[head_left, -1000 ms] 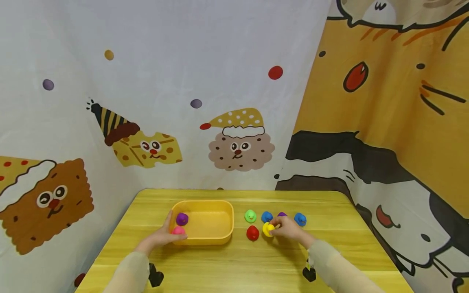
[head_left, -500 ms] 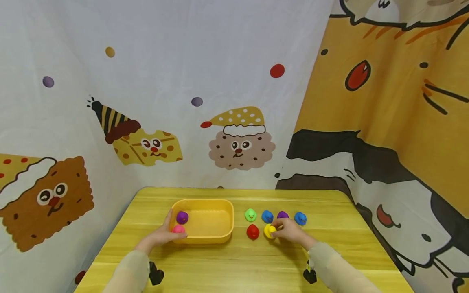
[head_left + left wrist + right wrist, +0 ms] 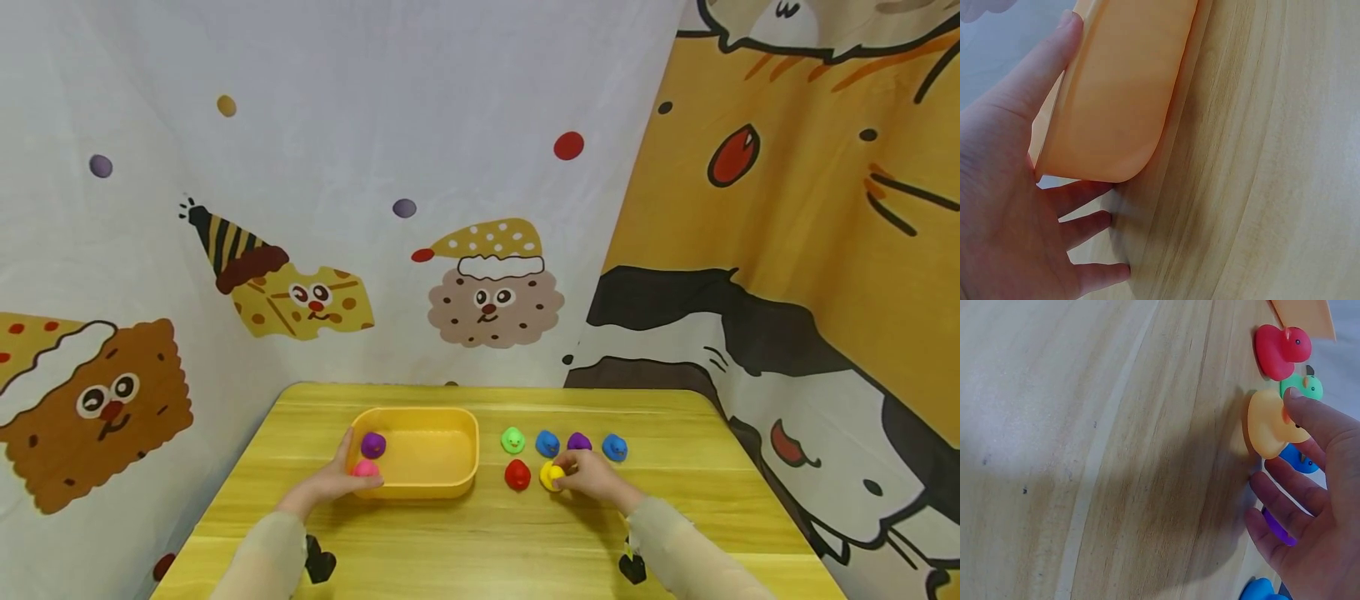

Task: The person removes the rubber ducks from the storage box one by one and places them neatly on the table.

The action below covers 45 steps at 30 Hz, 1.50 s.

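On the table, my right hand [image 3: 592, 476] pinches a yellow rubber duck [image 3: 551, 476] between thumb and fingers. The duck's flat base stands on the wood in the right wrist view, where the thumb [image 3: 1319, 415] lies over its head side and the other fingers spread loosely. My left hand [image 3: 330, 486] holds the left near corner of a yellow plastic box [image 3: 412, 492], thumb along the near rim and fingers around the end wall. Inside the box, near that hand, sit a purple duck [image 3: 373, 445] and a pink duck [image 3: 366, 469], the pink one partly hidden by the thumb.
Left of the yellow duck stands a red duck [image 3: 517, 475]. Behind are a green duck [image 3: 513, 440], a blue duck [image 3: 547, 443], a purple duck [image 3: 579, 442] partly hidden by my right hand, and another blue duck [image 3: 615, 447]. A printed cloth [image 3: 337, 167] hangs beyond the wooden table [image 3: 450, 550].
The yellow duck and my right hand have shifted slightly right and towards me, showing more of the purple duck behind. In the last half second they have hardly moved. My left hand stays on the box.
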Each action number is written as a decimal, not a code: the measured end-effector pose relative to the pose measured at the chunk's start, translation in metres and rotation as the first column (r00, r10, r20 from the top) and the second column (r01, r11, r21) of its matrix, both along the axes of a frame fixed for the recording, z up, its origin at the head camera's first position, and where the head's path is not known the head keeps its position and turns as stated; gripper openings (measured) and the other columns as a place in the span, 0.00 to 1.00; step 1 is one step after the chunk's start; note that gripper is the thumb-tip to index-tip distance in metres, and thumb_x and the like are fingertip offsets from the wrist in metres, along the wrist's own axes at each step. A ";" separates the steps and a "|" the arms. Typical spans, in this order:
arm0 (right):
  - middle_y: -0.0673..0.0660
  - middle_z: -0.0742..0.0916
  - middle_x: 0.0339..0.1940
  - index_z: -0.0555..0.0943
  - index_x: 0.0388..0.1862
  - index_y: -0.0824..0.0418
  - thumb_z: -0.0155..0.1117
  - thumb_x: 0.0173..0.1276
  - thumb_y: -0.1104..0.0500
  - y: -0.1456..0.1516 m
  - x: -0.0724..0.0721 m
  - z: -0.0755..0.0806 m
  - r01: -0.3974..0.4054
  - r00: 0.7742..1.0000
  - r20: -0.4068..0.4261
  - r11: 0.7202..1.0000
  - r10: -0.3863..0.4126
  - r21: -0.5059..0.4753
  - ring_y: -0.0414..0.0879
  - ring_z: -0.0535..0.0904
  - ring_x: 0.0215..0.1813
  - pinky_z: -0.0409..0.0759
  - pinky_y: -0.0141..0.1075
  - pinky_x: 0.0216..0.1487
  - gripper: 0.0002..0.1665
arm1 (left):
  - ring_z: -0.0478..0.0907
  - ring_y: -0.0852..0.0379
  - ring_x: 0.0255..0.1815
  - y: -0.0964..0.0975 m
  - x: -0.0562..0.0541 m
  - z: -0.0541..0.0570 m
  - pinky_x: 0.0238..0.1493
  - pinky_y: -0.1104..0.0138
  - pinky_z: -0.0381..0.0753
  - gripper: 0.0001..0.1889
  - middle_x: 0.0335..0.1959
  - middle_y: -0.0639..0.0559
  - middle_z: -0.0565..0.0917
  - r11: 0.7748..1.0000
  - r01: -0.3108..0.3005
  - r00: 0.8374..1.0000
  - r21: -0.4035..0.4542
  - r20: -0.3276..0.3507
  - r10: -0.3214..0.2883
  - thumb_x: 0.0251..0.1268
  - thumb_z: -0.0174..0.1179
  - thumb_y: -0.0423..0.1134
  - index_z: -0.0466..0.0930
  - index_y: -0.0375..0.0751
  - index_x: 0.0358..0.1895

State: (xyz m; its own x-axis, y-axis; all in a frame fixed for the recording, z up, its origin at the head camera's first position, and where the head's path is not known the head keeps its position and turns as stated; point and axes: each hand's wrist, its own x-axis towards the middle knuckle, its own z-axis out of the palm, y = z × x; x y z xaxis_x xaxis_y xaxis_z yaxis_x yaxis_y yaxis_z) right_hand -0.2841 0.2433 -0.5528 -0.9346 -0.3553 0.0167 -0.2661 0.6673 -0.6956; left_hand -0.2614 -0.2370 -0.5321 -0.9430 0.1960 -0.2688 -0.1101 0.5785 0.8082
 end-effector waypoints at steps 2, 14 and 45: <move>0.54 0.86 0.38 0.83 0.41 0.65 0.77 0.53 0.60 0.000 0.000 -0.001 -0.002 1.000 -0.010 1.000 0.002 0.002 0.51 0.82 0.41 0.81 0.39 0.43 0.17 | 0.40 0.22 0.71 0.000 0.000 -0.001 0.67 0.34 0.43 0.66 0.73 0.21 0.35 1.000 0.005 1.000 0.003 -0.006 -0.005 0.55 0.70 0.52 0.19 0.36 0.74; 0.55 0.86 0.41 0.84 0.42 0.65 0.75 0.56 0.60 -0.006 -0.007 0.004 -0.014 1.000 -0.017 1.000 0.014 0.000 0.52 0.82 0.43 0.82 0.43 0.44 0.16 | 0.42 0.21 0.70 -0.005 0.001 0.003 0.66 0.34 0.44 0.66 0.73 0.21 0.36 1.000 0.012 1.000 -0.016 -0.013 -0.012 0.56 0.69 0.53 0.18 0.37 0.74; 0.59 0.85 0.47 0.83 0.50 0.61 0.71 0.63 0.55 -0.143 -0.042 0.073 -0.323 0.946 -0.042 0.946 0.322 -0.026 0.47 0.81 0.41 0.80 0.35 0.40 0.19 | 0.45 0.20 0.69 0.000 0.005 0.008 0.66 0.34 0.46 0.67 0.73 0.21 0.39 0.999 0.041 0.999 -0.013 -0.011 -0.041 0.54 0.70 0.54 0.19 0.34 0.74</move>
